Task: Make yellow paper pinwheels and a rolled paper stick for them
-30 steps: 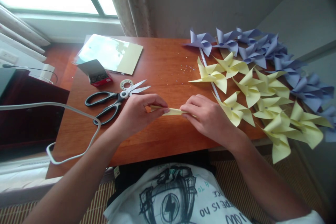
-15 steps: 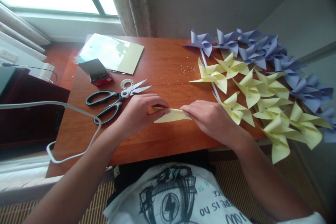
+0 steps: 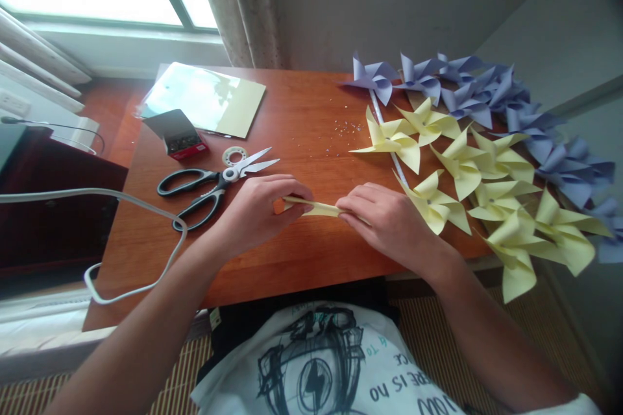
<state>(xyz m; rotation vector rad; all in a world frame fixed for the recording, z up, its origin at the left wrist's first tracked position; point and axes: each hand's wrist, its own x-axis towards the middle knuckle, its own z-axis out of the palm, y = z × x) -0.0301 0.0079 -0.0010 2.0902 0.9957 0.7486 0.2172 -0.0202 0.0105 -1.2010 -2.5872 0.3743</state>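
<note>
A folded yellow paper strip (image 3: 318, 209) lies low over the worktop (image 3: 302, 110), pinched at each end by the left hand (image 3: 256, 207) and right hand (image 3: 389, 217), each grip clenched on it. Uneven pressure could skew the crease; scissors (image 3: 214, 185) lie just beside.

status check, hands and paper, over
Left hand and right hand pinching folded yellow paper on table. Scissors lie just beyond left hand, yellow pinwheels crowd right.
</note>
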